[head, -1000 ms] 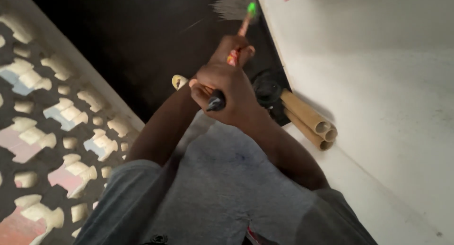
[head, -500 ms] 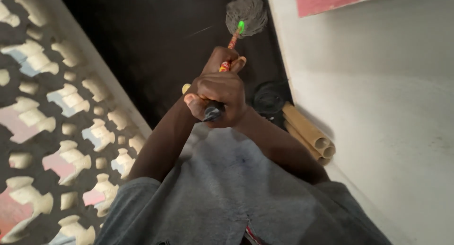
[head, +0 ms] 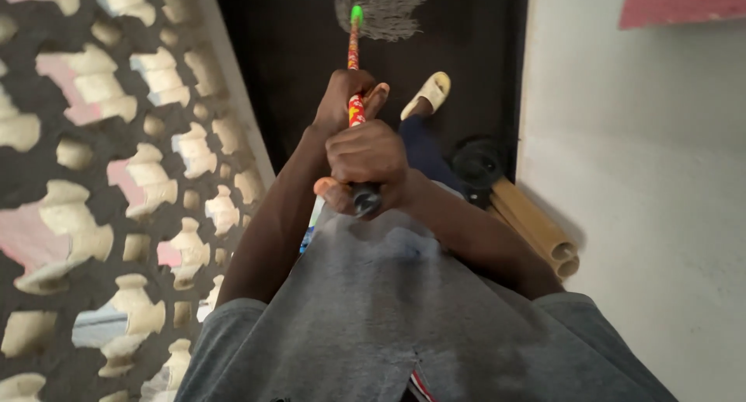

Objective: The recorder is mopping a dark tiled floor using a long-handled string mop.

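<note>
Both my hands grip a mop handle [head: 354,52], a thin stick with a red patterned wrap, a green collar and a black end cap. My right hand [head: 369,157] is closed around the top of the stick, near the cap. My left hand [head: 342,95] holds it just below, further down the shaft. The grey stringy mop head [head: 381,10] rests on the dark floor [head: 295,60] ahead of me. My foot in a pale slipper [head: 427,93] stands to the right of the handle.
A patterned openwork screen wall [head: 101,169] runs along the left. A white wall [head: 645,177] is on the right, with several cardboard tubes [head: 540,227] and a dark round object [head: 478,163] lying at its foot.
The view has swung so the handle now points straight up the frame. The mop head has shifted left across the floor, and my slippered foot has come into view to its right.
</note>
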